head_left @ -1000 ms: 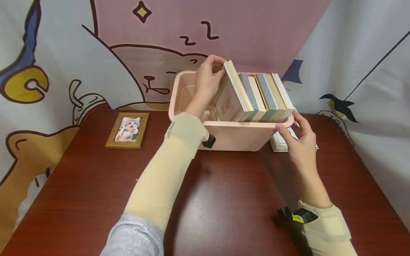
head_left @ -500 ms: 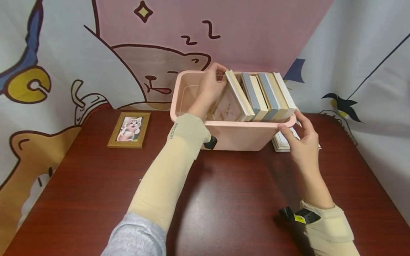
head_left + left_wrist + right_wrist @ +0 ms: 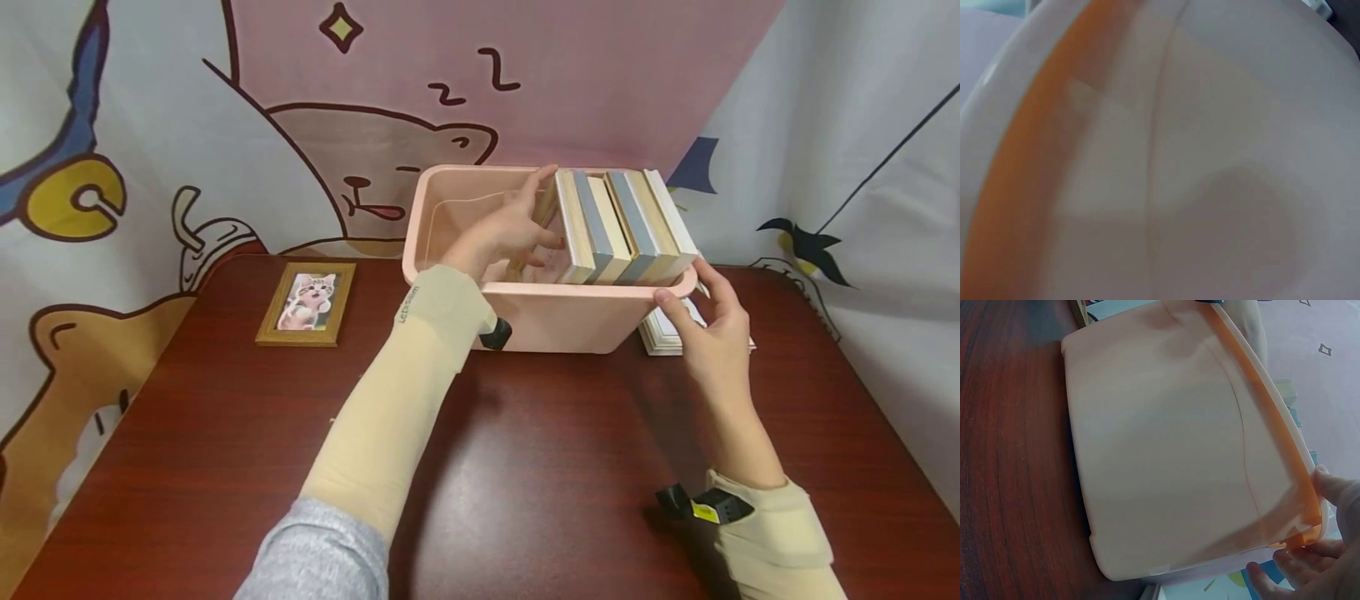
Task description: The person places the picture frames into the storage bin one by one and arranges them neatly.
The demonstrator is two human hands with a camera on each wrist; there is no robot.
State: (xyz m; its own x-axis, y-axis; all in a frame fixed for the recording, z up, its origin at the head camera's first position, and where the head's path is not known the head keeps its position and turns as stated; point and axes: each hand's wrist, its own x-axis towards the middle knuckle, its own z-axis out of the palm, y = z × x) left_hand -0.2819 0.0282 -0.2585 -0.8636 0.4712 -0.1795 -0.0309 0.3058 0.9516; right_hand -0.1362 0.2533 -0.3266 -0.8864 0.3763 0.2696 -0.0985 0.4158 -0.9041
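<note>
A pink plastic bin (image 3: 555,323) stands on the table, its right half filled with a row of upright books (image 3: 626,229) in cream, grey-blue and white. My left hand (image 3: 506,233) reaches over the bin's front rim, fingers spread against the cover of the leftmost book (image 3: 573,225). My right hand (image 3: 716,342) grips the bin's front right corner, thumb on the front of the rim and fingers around the side. In the right wrist view, the right hand (image 3: 1329,550) pinches that same rim. Only the bin's wall (image 3: 1210,137) fills the left wrist view; the left hand is hidden there.
A wooden picture frame (image 3: 345,304) with a kitten photo lies on the left of the dark red table (image 3: 555,467). Behind the right hand sits a low stack of white flat items (image 3: 662,335), partly covered. A printed cloth (image 3: 615,75) hangs behind the table.
The leftmost book has gone from leaning and raised to upright against the row. My left hand has let go of its top edge and spread its fingers. The right hand keeps its grip.
</note>
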